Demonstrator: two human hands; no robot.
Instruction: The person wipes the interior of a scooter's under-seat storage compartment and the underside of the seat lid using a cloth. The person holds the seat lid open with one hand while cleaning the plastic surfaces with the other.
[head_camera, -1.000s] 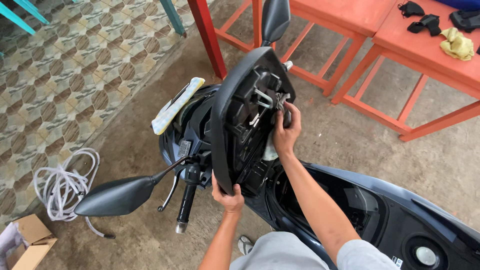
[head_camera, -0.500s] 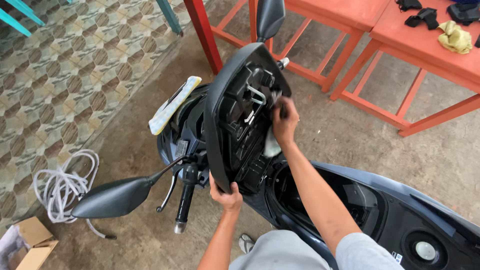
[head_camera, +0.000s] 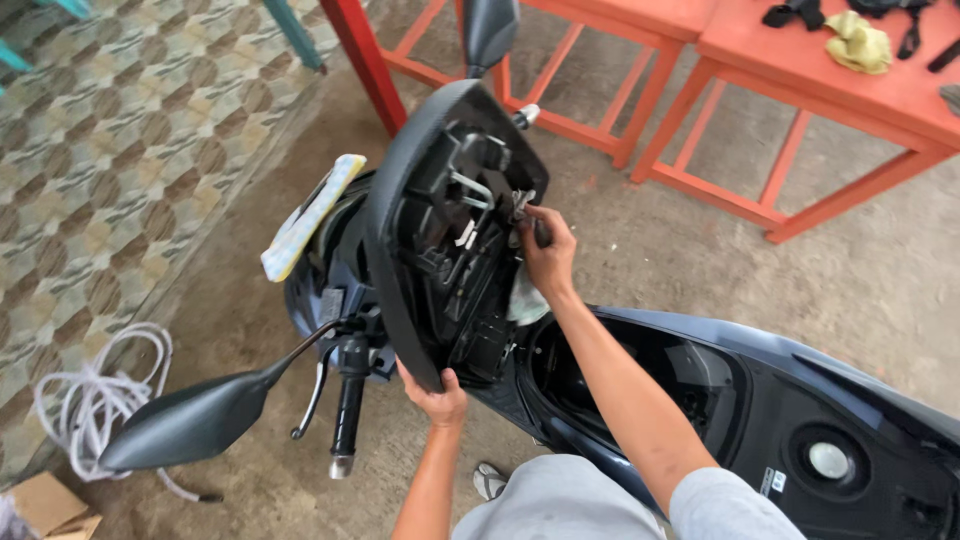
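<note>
Head view looks down on a dark scooter (head_camera: 700, 400) with its seat off and the handlebar cover (head_camera: 440, 230) tipped up so that its ribbed inner side faces you. Your left hand (head_camera: 435, 398) grips the cover's lower edge at about 6 o'clock, fingers curled round the rim, closed on it and bearing its weight. Your right hand (head_camera: 548, 255) sits at about 3 o'clock of the cover, fingers pinched together on a small metal fitting (head_camera: 520, 205) at the cover's edge; whether it is a clip, a screw or a connector is too small to tell.

To do this well, keep that left grip firm and low so the panel does not swing while the right fingers work, and hold the cover's angle steady; twisting it could strain whatever cable or tab joins it to the bars. Work the fitting with fingertips only, and watch that nothing loose drops into the open under-seat well (head_camera: 640, 375) at 4 o'clock.

A mirror (head_camera: 190, 425) and grip (head_camera: 346, 425) stand at 8 o'clock, a folded cloth (head_camera: 310, 215) at 10, red tables (head_camera: 820, 80) at 1.
</note>
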